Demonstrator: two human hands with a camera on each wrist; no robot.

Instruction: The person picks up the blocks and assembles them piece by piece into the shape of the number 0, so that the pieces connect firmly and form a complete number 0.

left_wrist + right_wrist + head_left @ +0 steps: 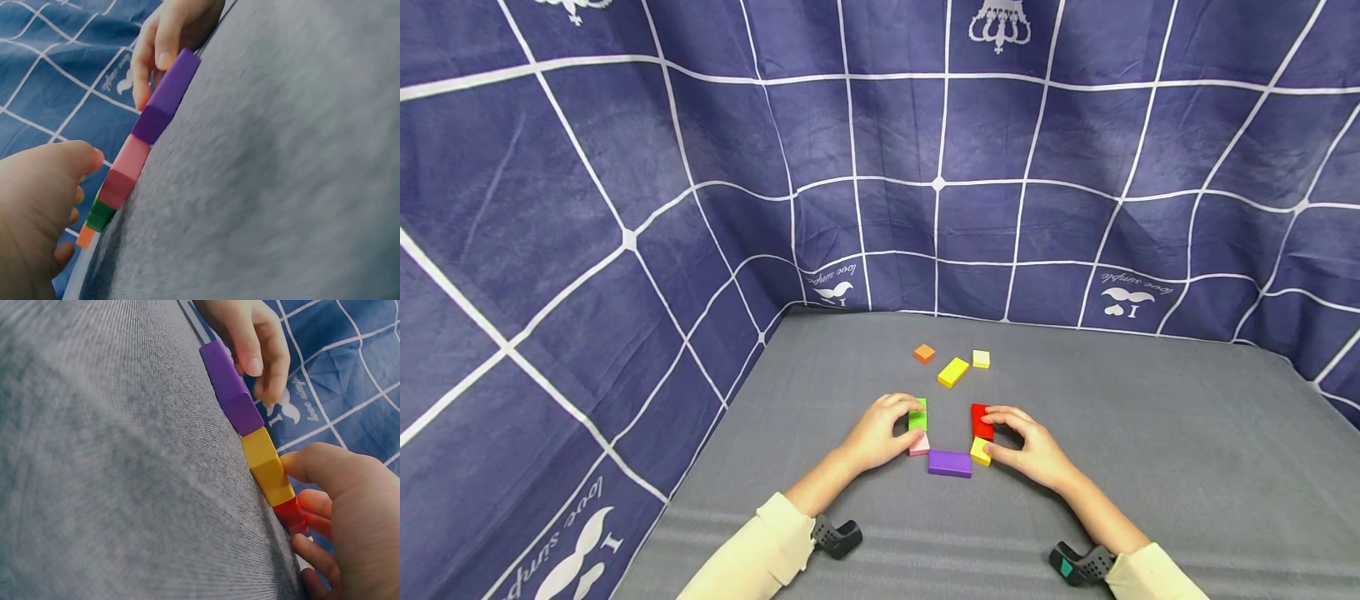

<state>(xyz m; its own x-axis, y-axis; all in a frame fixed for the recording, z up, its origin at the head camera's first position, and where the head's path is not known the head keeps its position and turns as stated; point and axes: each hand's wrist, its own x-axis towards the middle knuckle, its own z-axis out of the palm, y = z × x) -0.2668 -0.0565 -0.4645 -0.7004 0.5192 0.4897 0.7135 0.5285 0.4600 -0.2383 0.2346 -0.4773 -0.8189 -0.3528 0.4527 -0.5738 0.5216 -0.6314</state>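
Note:
My left hand [876, 432] has its fingertips at a green block [917, 420] and its thumb by a pink block [920, 446]. In the left wrist view the thumb is just beside the pink block, fingers loosely bent. Opposite it, my right hand [1034, 450] touches a red block [979, 428] with its fingertips. Its thumb rests against a short yellow block [979, 451]. A long purple block [950, 463] lies crosswise on the near side, between the pink and yellow blocks, so the five form a U shape.
Beyond the hands lie an orange block [924, 353], a long yellow block [952, 372] and a pale yellow block [981, 358]. All are on a grey cloth surface [1112, 417]. A blue curtain with white lines [985, 142] hangs behind and at the left.

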